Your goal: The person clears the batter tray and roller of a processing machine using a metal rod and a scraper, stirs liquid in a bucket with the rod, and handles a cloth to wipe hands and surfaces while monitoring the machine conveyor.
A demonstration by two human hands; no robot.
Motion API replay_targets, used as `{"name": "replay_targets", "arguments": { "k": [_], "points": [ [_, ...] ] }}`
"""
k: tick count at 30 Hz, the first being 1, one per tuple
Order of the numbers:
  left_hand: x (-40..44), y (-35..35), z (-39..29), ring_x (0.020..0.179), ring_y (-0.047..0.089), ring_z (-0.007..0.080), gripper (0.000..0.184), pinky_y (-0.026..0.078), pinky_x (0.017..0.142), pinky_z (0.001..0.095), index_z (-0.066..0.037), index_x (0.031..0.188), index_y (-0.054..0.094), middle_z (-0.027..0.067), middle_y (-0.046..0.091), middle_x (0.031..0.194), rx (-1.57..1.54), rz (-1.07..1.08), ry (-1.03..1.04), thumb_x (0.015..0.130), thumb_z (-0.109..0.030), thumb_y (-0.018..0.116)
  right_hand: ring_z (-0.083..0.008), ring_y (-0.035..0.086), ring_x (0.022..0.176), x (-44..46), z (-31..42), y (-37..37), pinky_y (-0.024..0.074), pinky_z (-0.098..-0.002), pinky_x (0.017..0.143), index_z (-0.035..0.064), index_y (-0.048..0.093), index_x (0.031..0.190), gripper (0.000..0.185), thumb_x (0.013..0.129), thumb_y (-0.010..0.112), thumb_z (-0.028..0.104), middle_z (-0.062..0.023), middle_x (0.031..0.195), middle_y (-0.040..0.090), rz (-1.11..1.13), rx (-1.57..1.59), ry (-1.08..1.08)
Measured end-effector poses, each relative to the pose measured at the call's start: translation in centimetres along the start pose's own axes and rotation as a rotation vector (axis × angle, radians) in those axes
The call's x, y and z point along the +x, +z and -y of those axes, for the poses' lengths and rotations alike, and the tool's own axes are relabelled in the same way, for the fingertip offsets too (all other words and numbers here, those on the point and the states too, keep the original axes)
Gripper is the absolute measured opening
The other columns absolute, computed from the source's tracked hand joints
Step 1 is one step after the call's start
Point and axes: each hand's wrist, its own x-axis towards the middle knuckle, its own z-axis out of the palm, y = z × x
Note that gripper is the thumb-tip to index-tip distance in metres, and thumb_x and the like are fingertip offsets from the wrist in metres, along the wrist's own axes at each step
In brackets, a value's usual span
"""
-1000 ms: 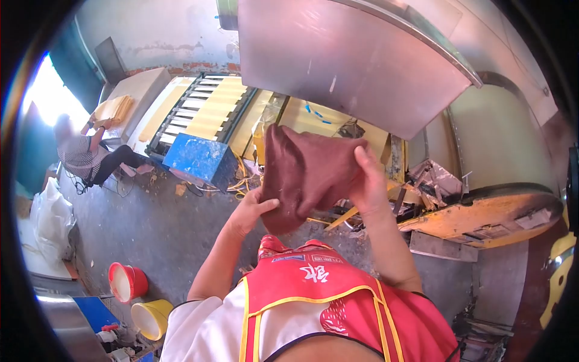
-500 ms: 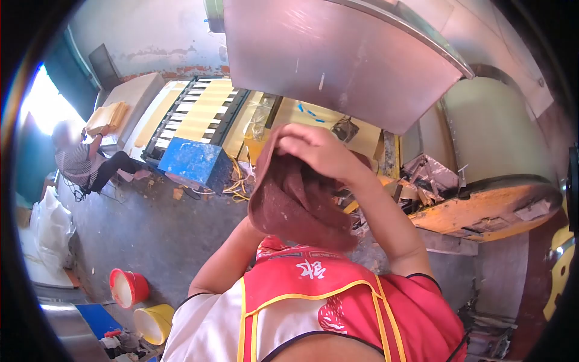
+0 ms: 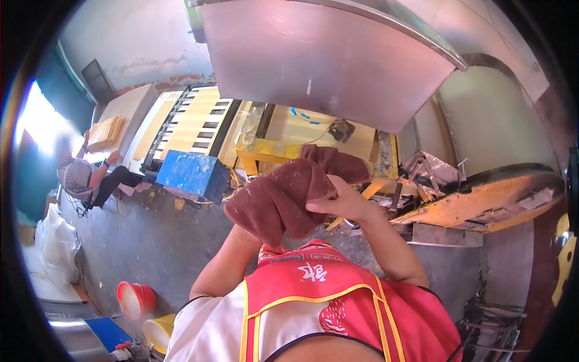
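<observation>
A dark reddish-brown cloth (image 3: 277,202), folded and bunched, is held up in front of my chest. My right hand (image 3: 341,199) grips it at its right side, thumb and fingers pinching the fabric. Part of the cloth reaches up and right behind that hand. My left hand (image 3: 243,235) is under the cloth's lower left; only the wrist area shows, and its fingers are covered. Below the cloth is the red apron (image 3: 310,274) with yellow trim that I wear.
A large metal panel (image 3: 325,60) stands ahead. Beyond the cloth are a slatted conveyor (image 3: 196,123), a blue box (image 3: 190,175) and a big roller drum (image 3: 494,127). A seated person (image 3: 81,175) handles stacked sheets (image 3: 105,133). Red (image 3: 137,300) and yellow (image 3: 158,332) buckets stand lower left.
The cloth has been turned and spread out, with its left part moved lower and leftward. My right hand has moved down from the cloth's top to its right side.
</observation>
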Motion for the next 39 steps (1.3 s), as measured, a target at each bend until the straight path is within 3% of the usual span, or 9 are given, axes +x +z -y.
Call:
{"name": "replay_targets", "arguments": {
  "k": [3, 6, 8, 9, 16, 20, 24, 30, 39],
  "points": [
    [-0.7, 0.6, -3.8, 0.093, 0.059, 0.0124, 0.019, 0.048, 0.084, 0.0226, -0.007, 0.109, 0.068, 0.0021, 0.065, 0.103, -0.014, 0.101, 0.066, 0.091, -0.009, 0.062, -0.0129, 0.057, 0.115, 0.0, 0.0, -0.1, 0.0462, -0.0321, 0.100, -0.0015, 0.053, 0.133, 0.058, 0.084, 0.078, 0.016, -0.0076, 0.124, 0.064, -0.068, -0.069, 0.122],
    [-0.4, 0.6, -6.8, 0.095, 0.060, 0.0141, 0.020, 0.048, 0.084, 0.0241, -0.007, 0.109, 0.068, 0.0016, 0.065, 0.102, -0.025, 0.161, 0.110, 0.090, -0.008, 0.064, -0.0155, 0.061, 0.110, 0.1, -0.3, -0.2, 0.0474, -0.0325, 0.096, 0.0009, 0.057, 0.131, 0.058, 0.080, 0.078, 0.014, -0.0093, 0.121, 0.066, -0.037, -0.234, -0.125],
    [-0.3, 0.5, -7.8, 0.103, 0.060, 0.0181, 0.043, 0.049, 0.090, 0.0288, -0.006, 0.125, 0.061, 0.0046, 0.063, 0.113, 0.625, 0.253, 0.439, 0.084, -0.008, 0.072, -0.0238, 0.065, 0.108, 0.4, 1.0, 0.1, 0.0474, -0.0366, 0.097, 0.0045, 0.059, 0.129, 0.062, 0.072, 0.081, 0.018, -0.0116, 0.120, 0.066, -0.020, -0.696, -0.411],
    [-2.0, 2.1, -10.7, 0.098, 0.066, 0.0228, 0.032, 0.051, 0.088, 0.0332, -0.009, 0.110, 0.067, 0.0042, 0.068, 0.106, 0.689, 0.118, 0.249, 0.079, -0.015, 0.072, -0.0311, 0.065, 0.105, 0.7, 0.7, 0.3, 0.0476, -0.0398, 0.096, 0.0080, 0.061, 0.126, 0.064, 0.067, 0.082, 0.023, -0.0119, 0.117, 0.067, -0.057, -0.685, -0.487],
    [-0.9, 1.4, -9.4, 0.100, 0.064, 0.0227, 0.035, 0.050, 0.089, 0.0331, -0.009, 0.113, 0.065, 0.0048, 0.067, 0.109, 0.590, 0.125, 0.251, 0.079, -0.014, 0.072, -0.0293, 0.065, 0.100, 1.0, 1.9, 1.4, 0.0496, -0.0378, 0.089, 0.0090, 0.065, 0.119, 0.054, 0.070, 0.079, 0.026, -0.0089, 0.109, 0.068, -0.169, -0.762, -0.641],
    [2.9, 4.9, -8.4, 0.102, 0.063, 0.0227, 0.038, 0.049, 0.091, 0.0330, -0.009, 0.115, 0.063, 0.0053, 0.065, 0.110, 0.439, 0.242, 0.326, 0.079, -0.014, 0.072, -0.0264, 0.067, 0.085, 0.8, 5.0, 3.7, 0.0523, -0.0374, 0.076, 0.0030, 0.067, 0.109, 0.027, 0.085, 0.065, 0.015, -0.0136, 0.101, 0.070, -0.358, -0.845, -0.917],
    [5.4, 11.4, -6.6, 0.104, 0.062, 0.0226, 0.040, 0.049, 0.092, 0.0330, -0.009, 0.117, 0.061, 0.0057, 0.064, 0.112, 0.233, 0.439, 0.359, 0.079, -0.013, 0.072, -0.0215, 0.062, 0.072, 0.2, 8.0, 5.4, 0.0448, -0.0330, 0.062, 0.0013, 0.066, 0.109, 0.025, 0.087, 0.062, 0.011, -0.0115, 0.095, 0.068, -0.355, -0.727, -1.165],
    [5.6, 10.4, -6.0, 0.106, 0.061, 0.0225, 0.044, 0.048, 0.094, 0.0328, -0.009, 0.120, 0.059, 0.0064, 0.062, 0.115, 0.169, 0.435, 0.310, 0.079, -0.013, 0.072, -0.0193, 0.062, 0.070, 0.2, 6.8, 5.7, 0.0412, -0.0312, 0.059, 0.0001, 0.066, 0.109, 0.025, 0.087, 0.062, 0.011, -0.0098, 0.093, 0.068, -0.360, -0.673, -1.166],
    [3.5, 7.9, -4.5, 0.110, 0.059, 0.0224, 0.049, 0.046, 0.096, 0.0327, -0.008, 0.125, 0.055, 0.0074, 0.060, 0.119, 0.088, 0.341, 0.164, 0.079, -0.012, 0.072, -0.0203, 0.063, 0.071, -0.7, 6.5, 4.2, 0.0467, -0.0307, 0.059, -0.0010, 0.066, 0.107, 0.024, 0.084, 0.066, 0.007, -0.0116, 0.093, 0.068, -0.300, -0.736, -1.130]
  ]
}}
